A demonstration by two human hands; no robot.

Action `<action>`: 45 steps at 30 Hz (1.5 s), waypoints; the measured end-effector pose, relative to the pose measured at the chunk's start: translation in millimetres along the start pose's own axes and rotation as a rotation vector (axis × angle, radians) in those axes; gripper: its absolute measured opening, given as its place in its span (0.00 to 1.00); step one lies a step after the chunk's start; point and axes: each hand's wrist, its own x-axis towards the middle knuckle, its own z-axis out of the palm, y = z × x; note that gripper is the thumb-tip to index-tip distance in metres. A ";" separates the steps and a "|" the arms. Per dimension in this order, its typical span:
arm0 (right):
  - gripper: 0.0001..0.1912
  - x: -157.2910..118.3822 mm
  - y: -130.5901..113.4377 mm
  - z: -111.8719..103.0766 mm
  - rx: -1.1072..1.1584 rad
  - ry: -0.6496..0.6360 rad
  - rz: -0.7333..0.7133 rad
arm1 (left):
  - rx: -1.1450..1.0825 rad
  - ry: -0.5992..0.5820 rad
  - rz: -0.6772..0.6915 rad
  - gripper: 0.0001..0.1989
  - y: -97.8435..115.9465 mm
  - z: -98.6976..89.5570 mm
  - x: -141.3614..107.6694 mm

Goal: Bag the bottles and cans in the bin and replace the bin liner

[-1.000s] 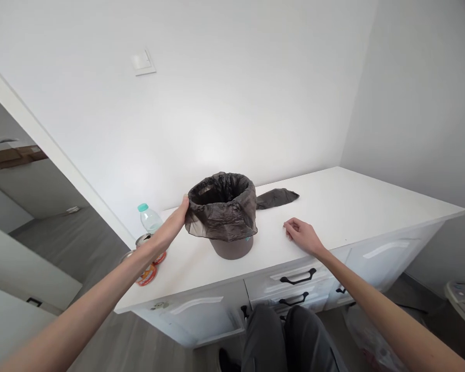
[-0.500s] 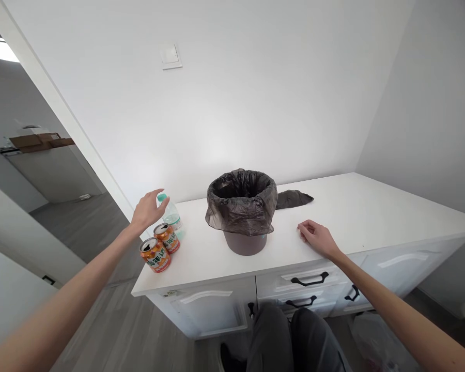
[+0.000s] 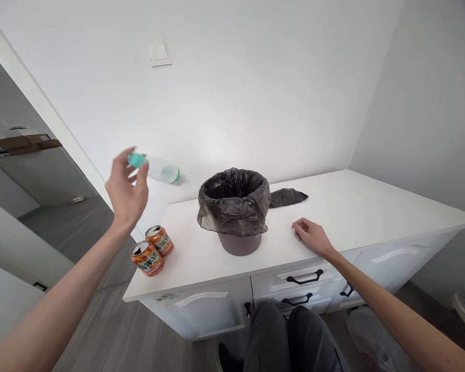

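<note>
My left hand (image 3: 127, 186) grips a clear plastic bottle (image 3: 160, 169) by its green cap, above the left end of the white cabinet top. The bottle is tilted, nearly lying flat in the air, its base pointing right. Below it stand two opened orange drink cans (image 3: 147, 258), upright and side by side. A brown bin (image 3: 240, 245) lined with a black plastic bag (image 3: 234, 212) is in the middle, the bag's edge folded over the rim. To its right my right hand (image 3: 312, 236) rests on the cabinet top with fingers curled; whether anything is inside them is hidden.
A flattened dark plastic bag (image 3: 289, 197) lies behind and right of the bin. The white cabinet top (image 3: 372, 212) runs along the wall, with black-handled drawers (image 3: 304, 277) below its front edge. A light switch (image 3: 160, 52) is on the wall; a doorway opens at left.
My left hand has closed on the bottle's cap and lifted it off the cabinet top, tipping it sideways. My right hand stays in place. The view has shifted slightly.
</note>
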 end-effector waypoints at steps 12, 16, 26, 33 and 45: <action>0.13 10.7 16.6 -0.4 0.082 0.007 -0.035 | -0.333 -0.471 0.072 0.18 153.1 60.7 -5.8; 0.13 9.8 7.4 -3.7 0.103 0.008 -0.034 | -0.371 -0.727 -0.033 0.17 145.9 91.9 -8.6; 0.11 5.5 -8.5 -8.9 0.132 -0.004 -0.018 | -0.153 -0.938 0.076 0.25 140.4 93.7 2.9; 0.11 2.8 -16.9 -10.7 0.126 -0.007 -0.026 | -0.019 -0.423 0.020 0.25 92.3 54.6 -15.5; 0.13 -4.4 -21.1 -6.6 0.024 -0.009 -0.003 | 0.468 -0.652 -0.353 0.39 -60.2 -30.8 -72.6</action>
